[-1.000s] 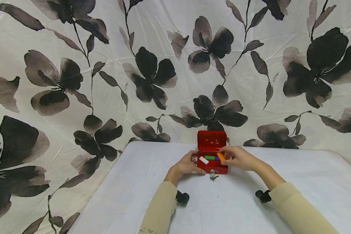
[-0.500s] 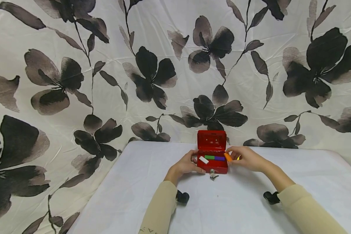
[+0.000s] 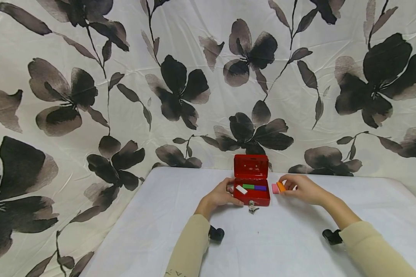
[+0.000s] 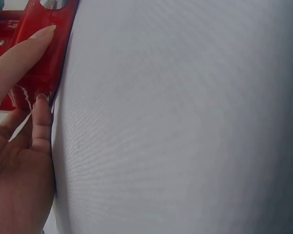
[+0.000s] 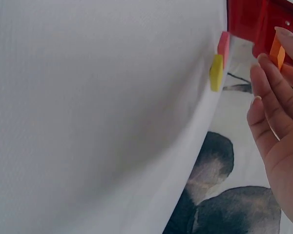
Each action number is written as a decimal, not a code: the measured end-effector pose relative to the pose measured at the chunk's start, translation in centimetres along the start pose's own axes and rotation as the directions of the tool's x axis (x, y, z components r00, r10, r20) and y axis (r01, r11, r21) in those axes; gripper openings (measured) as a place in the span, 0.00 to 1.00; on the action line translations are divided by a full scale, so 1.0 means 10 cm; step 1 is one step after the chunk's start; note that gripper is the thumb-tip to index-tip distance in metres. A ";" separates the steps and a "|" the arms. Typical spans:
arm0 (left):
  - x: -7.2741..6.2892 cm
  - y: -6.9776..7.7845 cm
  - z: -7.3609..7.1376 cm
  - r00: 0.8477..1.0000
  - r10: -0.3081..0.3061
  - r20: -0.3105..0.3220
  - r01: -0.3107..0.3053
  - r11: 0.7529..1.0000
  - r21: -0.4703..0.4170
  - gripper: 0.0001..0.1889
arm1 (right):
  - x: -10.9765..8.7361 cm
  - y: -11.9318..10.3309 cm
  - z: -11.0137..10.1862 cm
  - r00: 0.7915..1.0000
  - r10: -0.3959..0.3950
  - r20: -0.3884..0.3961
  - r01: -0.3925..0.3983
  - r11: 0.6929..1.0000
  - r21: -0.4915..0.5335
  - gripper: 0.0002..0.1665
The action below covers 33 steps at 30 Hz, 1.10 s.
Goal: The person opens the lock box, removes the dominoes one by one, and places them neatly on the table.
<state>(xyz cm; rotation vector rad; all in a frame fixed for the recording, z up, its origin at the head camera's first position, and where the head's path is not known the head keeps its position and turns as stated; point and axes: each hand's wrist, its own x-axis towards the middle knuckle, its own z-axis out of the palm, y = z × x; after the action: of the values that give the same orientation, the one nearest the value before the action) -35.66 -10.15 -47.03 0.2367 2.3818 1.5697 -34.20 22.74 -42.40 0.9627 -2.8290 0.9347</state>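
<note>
A red cash box [image 3: 260, 201] stands with its lid up near the table's far edge. My left hand [image 3: 220, 194] grips its left side, thumb over the front corner in the left wrist view. Inside lie a white block [image 3: 241, 189], a green block [image 3: 248, 186] and a purple block [image 3: 260, 187]. To the right of the box, my right hand [image 3: 306, 189] pinches an orange block [image 3: 281, 186] between thumb and fingers. A pink block [image 3: 275, 188] rests on the table beside the box, and a yellow block [image 5: 216, 73] next to it shows in the right wrist view.
Keys [image 3: 252, 210] hang from the lock at the box's front. A white cloth covers the table [image 3: 263, 246]. Close behind its far edge hangs a flowered curtain [image 3: 194, 77].
My right hand has carried the orange block from over the box's right side out to the right, uncovering the purple block and the pink block. The left hand has stayed on the box.
</note>
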 end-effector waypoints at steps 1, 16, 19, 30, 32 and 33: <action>0.00 0.00 0.00 1.000 -0.001 0.001 0.001 1.000 -0.001 0.44 | -0.01 0.01 -0.01 1.000 -0.001 -0.003 0.001 1.000 -0.001 0.20; -0.01 0.01 0.00 1.000 -0.001 -0.007 0.001 1.000 0.020 0.45 | -0.06 0.19 -0.09 0.999 0.045 -0.003 -0.045 0.999 -0.019 0.20; -0.02 0.02 0.00 1.000 -0.005 -0.008 0.005 1.000 0.020 0.45 | -0.07 0.21 -0.11 0.999 0.045 -0.005 -0.045 0.999 -0.019 0.19; -0.04 0.03 0.00 1.000 -0.003 -0.006 0.003 1.000 -0.001 0.44 | -0.09 0.30 -0.10 0.994 0.109 -0.007 -0.109 0.994 -0.014 0.19; -0.04 0.03 0.00 1.000 0.000 -0.005 0.000 1.000 -0.004 0.44 | -0.08 0.32 -0.08 0.992 0.129 -0.003 -0.129 0.992 -0.014 0.20; -0.03 0.02 0.00 1.000 0.001 -0.004 -0.001 1.000 -0.006 0.44 | -0.07 0.33 -0.08 0.991 0.135 -0.002 -0.135 0.991 -0.017 0.20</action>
<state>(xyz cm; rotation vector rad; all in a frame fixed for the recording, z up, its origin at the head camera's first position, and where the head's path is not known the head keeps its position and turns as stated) -35.35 -10.11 -46.77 0.2334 2.3803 1.5784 -35.61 25.68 -43.71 0.7774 -2.9271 0.9195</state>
